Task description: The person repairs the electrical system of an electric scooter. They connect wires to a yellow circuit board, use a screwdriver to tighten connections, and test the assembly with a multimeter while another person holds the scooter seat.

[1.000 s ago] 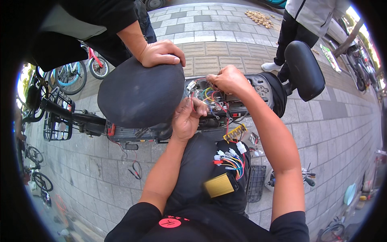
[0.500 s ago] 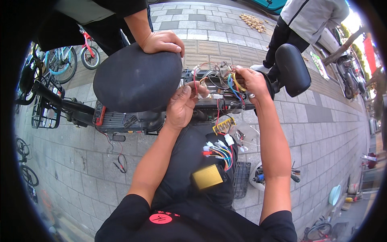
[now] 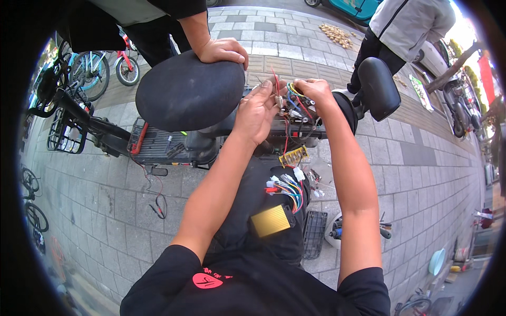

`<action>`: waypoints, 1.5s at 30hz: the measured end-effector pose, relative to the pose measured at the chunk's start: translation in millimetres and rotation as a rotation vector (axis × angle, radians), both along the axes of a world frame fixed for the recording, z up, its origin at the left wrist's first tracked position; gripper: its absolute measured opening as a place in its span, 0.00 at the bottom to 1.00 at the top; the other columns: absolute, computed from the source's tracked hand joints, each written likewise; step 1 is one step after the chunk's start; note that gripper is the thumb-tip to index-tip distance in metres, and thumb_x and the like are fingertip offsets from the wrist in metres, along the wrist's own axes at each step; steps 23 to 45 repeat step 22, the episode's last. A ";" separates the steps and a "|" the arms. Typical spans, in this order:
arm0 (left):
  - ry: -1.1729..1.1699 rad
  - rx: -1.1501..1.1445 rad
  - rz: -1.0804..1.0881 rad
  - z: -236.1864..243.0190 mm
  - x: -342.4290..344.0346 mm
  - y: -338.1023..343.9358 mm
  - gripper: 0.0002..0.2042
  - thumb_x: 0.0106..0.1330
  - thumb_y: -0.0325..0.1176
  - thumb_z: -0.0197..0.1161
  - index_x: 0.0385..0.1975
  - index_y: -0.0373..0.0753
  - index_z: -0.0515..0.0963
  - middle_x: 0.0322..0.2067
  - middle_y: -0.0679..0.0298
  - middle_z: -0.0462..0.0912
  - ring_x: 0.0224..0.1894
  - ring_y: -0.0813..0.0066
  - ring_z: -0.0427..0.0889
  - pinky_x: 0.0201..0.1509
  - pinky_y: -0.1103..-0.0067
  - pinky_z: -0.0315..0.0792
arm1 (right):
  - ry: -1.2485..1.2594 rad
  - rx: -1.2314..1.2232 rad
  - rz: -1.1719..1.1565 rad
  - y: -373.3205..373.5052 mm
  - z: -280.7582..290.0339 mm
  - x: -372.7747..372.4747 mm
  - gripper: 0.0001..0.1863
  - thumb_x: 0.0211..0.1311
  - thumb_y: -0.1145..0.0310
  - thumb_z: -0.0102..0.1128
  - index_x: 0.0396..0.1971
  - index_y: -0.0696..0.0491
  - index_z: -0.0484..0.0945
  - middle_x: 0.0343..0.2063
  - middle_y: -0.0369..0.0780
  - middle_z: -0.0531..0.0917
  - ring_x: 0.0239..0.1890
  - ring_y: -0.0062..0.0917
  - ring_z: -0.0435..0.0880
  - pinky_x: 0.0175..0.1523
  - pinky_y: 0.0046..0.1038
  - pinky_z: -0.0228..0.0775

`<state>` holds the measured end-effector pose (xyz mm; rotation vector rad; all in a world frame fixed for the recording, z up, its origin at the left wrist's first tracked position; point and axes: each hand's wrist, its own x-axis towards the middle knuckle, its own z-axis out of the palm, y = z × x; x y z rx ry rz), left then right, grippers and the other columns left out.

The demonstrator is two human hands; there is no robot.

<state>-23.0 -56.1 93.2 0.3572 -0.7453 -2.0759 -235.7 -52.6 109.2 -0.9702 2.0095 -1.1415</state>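
Note:
My left hand (image 3: 257,113) is closed around part of a wiring bundle, beside a red wire (image 3: 277,84) with a pale connector. Its fingertips are partly hidden. My right hand (image 3: 317,96) pinches blue and yellow wires (image 3: 295,95) from the same bundle. Both hands are over the opened body of an electric scooter, just right of its tilted black seat (image 3: 190,94). Across my thigh lies a gold finned controller box (image 3: 270,221), its coloured leads (image 3: 291,190) ending in white and red plugs. A yellow bracket-like part (image 3: 293,157) sits between my arms.
Another person's hand (image 3: 224,51) rests on the seat. A red-edged meter (image 3: 139,138) stands on the footboard, its leads (image 3: 159,205) trailing to the paving. Right of my leg are a black plastic grate (image 3: 315,234) and a tool container (image 3: 333,239). A black backrest (image 3: 379,89) rises at right.
Both hands have moved slightly up, and my right hand has come left, closer to my left. The wire loops that arched between them are now gathered in. My view has shifted slightly.

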 end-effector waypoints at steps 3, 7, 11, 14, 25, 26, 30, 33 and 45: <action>-0.073 -0.051 -0.053 5.4 -1.3 -4.8 0.17 0.86 0.40 0.54 0.64 0.38 0.77 0.61 0.59 0.83 0.65 0.65 0.81 0.70 0.62 0.74 | -0.201 -0.064 0.074 3.6 2.0 -11.9 0.16 0.68 0.61 0.72 0.37 0.62 0.90 0.33 0.38 0.90 0.34 0.21 0.87 0.43 0.27 0.79; -0.060 0.005 -0.063 9.5 -0.8 -5.9 0.17 0.86 0.40 0.53 0.64 0.37 0.77 0.60 0.58 0.84 0.63 0.66 0.82 0.68 0.62 0.75 | 0.074 -0.044 0.008 25.4 34.1 -8.3 0.16 0.71 0.60 0.68 0.40 0.61 0.90 0.30 0.36 0.88 0.30 0.16 0.84 0.37 0.23 0.76; -0.047 -0.021 -0.078 10.9 -2.8 -3.9 0.17 0.86 0.40 0.54 0.63 0.38 0.77 0.58 0.60 0.84 0.62 0.68 0.82 0.66 0.64 0.76 | 0.090 -0.247 0.151 46.2 60.1 21.3 0.19 0.72 0.56 0.69 0.42 0.59 0.90 0.30 0.34 0.88 0.29 0.14 0.80 0.35 0.21 0.73; -0.036 -0.032 -0.093 1.3 -2.8 -8.6 0.17 0.86 0.41 0.54 0.63 0.38 0.77 0.56 0.62 0.85 0.59 0.69 0.83 0.64 0.65 0.77 | 0.117 -0.124 0.292 49.7 73.7 38.0 0.23 0.68 0.54 0.70 0.45 0.63 0.91 0.34 0.42 0.92 0.38 0.21 0.88 0.46 0.27 0.80; -0.045 -0.118 -0.108 -1.9 -7.2 -15.2 0.22 0.85 0.43 0.55 0.70 0.36 0.73 0.58 0.64 0.83 0.58 0.71 0.82 0.66 0.66 0.75 | 0.256 -0.017 0.342 41.6 75.1 44.5 0.22 0.63 0.55 0.73 0.48 0.56 0.92 0.38 0.46 0.93 0.42 0.29 0.91 0.55 0.32 0.81; -0.045 -0.118 -0.108 -1.9 -7.2 -15.2 0.22 0.85 0.43 0.55 0.70 0.36 0.73 0.58 0.64 0.83 0.58 0.71 0.82 0.66 0.66 0.75 | 0.256 -0.017 0.342 41.6 75.1 44.5 0.22 0.63 0.55 0.73 0.48 0.56 0.92 0.38 0.46 0.93 0.42 0.29 0.91 0.55 0.32 0.81; -0.045 -0.118 -0.108 -1.9 -7.2 -15.2 0.22 0.85 0.43 0.55 0.70 0.36 0.73 0.58 0.64 0.83 0.58 0.71 0.82 0.66 0.66 0.75 | 0.256 -0.017 0.342 41.6 75.1 44.5 0.22 0.63 0.55 0.73 0.48 0.56 0.92 0.38 0.46 0.93 0.42 0.29 0.91 0.55 0.32 0.81; -0.045 -0.118 -0.108 -1.9 -7.2 -15.2 0.22 0.85 0.43 0.55 0.70 0.36 0.73 0.58 0.64 0.83 0.58 0.71 0.82 0.66 0.66 0.75 | 0.256 -0.017 0.342 41.6 75.1 44.5 0.22 0.63 0.55 0.73 0.48 0.56 0.92 0.38 0.46 0.93 0.42 0.29 0.91 0.55 0.32 0.81; -0.045 -0.118 -0.108 -1.9 -7.2 -15.2 0.22 0.85 0.43 0.55 0.70 0.36 0.73 0.58 0.64 0.83 0.58 0.71 0.82 0.66 0.66 0.75 | 0.256 -0.017 0.342 41.6 75.1 44.5 0.22 0.63 0.55 0.73 0.48 0.56 0.92 0.38 0.46 0.93 0.42 0.29 0.91 0.55 0.32 0.81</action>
